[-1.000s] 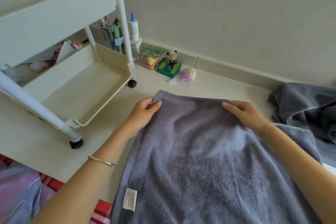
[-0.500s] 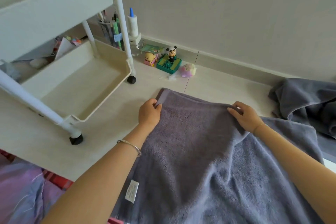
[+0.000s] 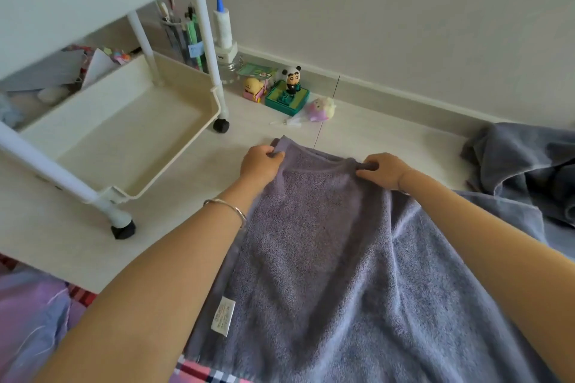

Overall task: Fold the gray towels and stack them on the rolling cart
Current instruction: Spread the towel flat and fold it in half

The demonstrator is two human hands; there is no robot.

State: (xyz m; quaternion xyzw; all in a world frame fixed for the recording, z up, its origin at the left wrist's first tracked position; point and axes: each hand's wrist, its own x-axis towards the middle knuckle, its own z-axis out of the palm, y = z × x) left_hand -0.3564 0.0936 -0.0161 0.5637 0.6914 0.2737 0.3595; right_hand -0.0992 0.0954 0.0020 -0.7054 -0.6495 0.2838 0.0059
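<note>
Left hand (image 3: 263,162) curled tight on the towel's (image 3: 326,242) far left corner; right hand (image 3: 382,169) pinching the same far edge, fingers folded over a bunched ridge; towel spread on the floor (image 3: 373,134) from the hands back toward the person, label at its left hem; cart (image 3: 124,134) just left, apart from it; second gray towel (image 3: 529,165) heaped at right; panda toy (image 3: 292,78) by the wall.
</note>
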